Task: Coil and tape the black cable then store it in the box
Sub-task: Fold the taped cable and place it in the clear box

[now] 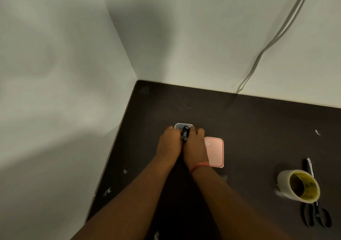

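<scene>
Both hands meet over a small clear box, pressed side by side with the coiled black cable (185, 134) pinched between them. The left hand (170, 141) curls its fingers onto the left side of the coil, and the right hand (195, 143) closes onto its right side, so the bundle shows only as a dark knot of loops in the gap between the knuckles. The coil sits right at the opening of the box (181, 125), whose pale rounded rim peeks out just beyond the fingertips; whether the cable already rests on the bottom of the box cannot be told, as the hands cover most of it.

A thin orange band (200, 166) circles the right wrist. Just beside the right hand, touching its outer edge in this view, lies a pink lid (215, 152), flat on the dark table (249, 129).

Well apart from the grip, toward the right and nearer the person, a roll of clear tape (299, 185) stands tilted on its edge, and black-handled scissors (316, 215) lie partly under it. Small pale scraps (107, 190) are scattered on the table left of the forearms. Beyond the grip, a light cord (280, 34) hangs down the wall to the table's far edge.
</scene>
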`<state>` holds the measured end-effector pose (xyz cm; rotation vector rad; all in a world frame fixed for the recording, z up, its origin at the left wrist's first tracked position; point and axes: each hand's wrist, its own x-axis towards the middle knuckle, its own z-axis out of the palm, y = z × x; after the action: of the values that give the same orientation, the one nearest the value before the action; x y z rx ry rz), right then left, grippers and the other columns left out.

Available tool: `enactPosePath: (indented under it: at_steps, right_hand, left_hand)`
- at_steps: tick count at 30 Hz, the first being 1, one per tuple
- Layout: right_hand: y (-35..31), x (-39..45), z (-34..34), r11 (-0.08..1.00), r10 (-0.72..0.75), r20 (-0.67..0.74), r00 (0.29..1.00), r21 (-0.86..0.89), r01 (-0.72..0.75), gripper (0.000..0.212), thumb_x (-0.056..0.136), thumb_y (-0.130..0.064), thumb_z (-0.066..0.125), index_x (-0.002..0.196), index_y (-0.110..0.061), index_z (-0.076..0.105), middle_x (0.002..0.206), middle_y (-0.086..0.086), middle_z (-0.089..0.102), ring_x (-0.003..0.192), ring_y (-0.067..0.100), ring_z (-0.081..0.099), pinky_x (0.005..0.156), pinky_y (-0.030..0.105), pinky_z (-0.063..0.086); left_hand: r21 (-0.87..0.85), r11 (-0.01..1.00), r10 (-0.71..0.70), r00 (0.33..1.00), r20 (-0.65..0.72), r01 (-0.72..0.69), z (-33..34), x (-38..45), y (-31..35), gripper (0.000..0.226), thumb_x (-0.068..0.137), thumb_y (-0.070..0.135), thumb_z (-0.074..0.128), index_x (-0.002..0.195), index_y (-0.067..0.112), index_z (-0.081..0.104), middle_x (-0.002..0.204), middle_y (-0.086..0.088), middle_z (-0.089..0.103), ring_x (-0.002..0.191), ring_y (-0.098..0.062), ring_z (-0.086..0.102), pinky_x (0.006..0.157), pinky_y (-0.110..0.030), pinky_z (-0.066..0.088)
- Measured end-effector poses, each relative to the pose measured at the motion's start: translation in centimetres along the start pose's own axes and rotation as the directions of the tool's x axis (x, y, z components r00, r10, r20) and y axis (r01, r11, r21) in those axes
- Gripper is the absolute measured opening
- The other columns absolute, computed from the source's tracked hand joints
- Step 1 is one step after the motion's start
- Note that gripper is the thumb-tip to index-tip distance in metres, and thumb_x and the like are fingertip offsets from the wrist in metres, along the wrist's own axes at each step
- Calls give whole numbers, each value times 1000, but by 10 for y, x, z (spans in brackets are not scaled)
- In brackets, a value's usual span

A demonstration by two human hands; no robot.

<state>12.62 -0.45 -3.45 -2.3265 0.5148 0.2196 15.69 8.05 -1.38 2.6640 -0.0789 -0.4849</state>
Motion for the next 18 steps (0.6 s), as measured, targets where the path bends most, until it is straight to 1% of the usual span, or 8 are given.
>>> enactPosePath:
  at_steps: [1, 3, 5, 7, 10, 12, 15, 18]
  right_hand:
    - [-1, -1, -1, 1000, -8, -8, 1000, 12, 8, 51, 93, -4, 53, 141, -9, 37, 133, 14, 44, 97, 24, 63, 88, 33, 51]
    - [-1, -2, 0, 998, -28, -21, 999, 46, 29, 52, 93, -5, 52, 143, -9, 35, 137, 13, 48, 114, 27, 59, 97, 36, 50]
    - [-1, -2, 1, 996, -33, -38, 999, 85, 36, 48, 94, -8, 50, 140, -8, 38, 137, 12, 51, 121, 26, 54, 102, 38, 47]
    - [0, -3, 3, 995, -25, -34, 999, 93, 28, 49, 94, -7, 48, 142, -6, 35, 139, 14, 49, 123, 26, 52, 104, 37, 45]
    - [5, -5, 7, 998, -60, -14, 998, -9, 59, 59, 94, -5, 50, 148, -6, 27, 145, 13, 41, 122, 21, 51, 101, 26, 42]
    - [10, -6, 10, 988, -109, -30, 994, -113, 105, 56, 94, -7, 51, 146, -10, 33, 142, 10, 42, 115, 15, 51, 95, 18, 40]
    - [12, -8, 9, 983, -117, -46, 992, -150, 108, 48, 92, -5, 52, 140, -11, 43, 127, 10, 49, 100, 16, 54, 90, 22, 46]
    - [14, -9, 3, 960, -168, -34, 985, -233, 155, 43, 94, -8, 51, 136, -10, 48, 122, 12, 52, 103, 24, 53, 93, 32, 46]
  left_hand:
    - [44, 999, 14, 1000, -11, -14, 1, 0, -1, 26, 98, 19, 46, 108, 11, 69, 110, -14, 63, 98, -30, 64, 76, -36, 48]
    - [99, 995, 27, 999, -33, -23, 2, 1, -2, 24, 98, 17, 48, 106, 14, 70, 108, -11, 66, 96, -27, 65, 75, -35, 50]
    - [104, 994, 25, 999, -32, -22, 4, 2, -4, 24, 98, 18, 49, 106, 14, 71, 107, -11, 66, 97, -27, 65, 78, -37, 53]
    - [104, 994, 34, 999, -33, -30, 4, 1, -5, 23, 98, 19, 49, 105, 13, 70, 107, -12, 66, 97, -27, 65, 80, -38, 54]
    - [105, 993, 50, 998, -49, -45, 7, 0, -7, 24, 98, 20, 49, 109, 11, 68, 108, -12, 64, 97, -26, 64, 81, -38, 55]
    - [119, 991, 61, 996, -62, -53, 10, 0, -8, 25, 98, 22, 49, 111, 10, 67, 110, -12, 62, 98, -26, 62, 81, -38, 55]
    - [132, 989, 78, 995, -68, -68, 13, -2, -9, 30, 99, 29, 48, 115, 9, 64, 113, -11, 58, 103, -27, 58, 79, -37, 49]
    - [178, 980, 107, 992, -65, -94, 18, -3, -10, 30, 99, 28, 49, 119, 10, 61, 117, -10, 54, 106, -26, 54, 78, -37, 50]
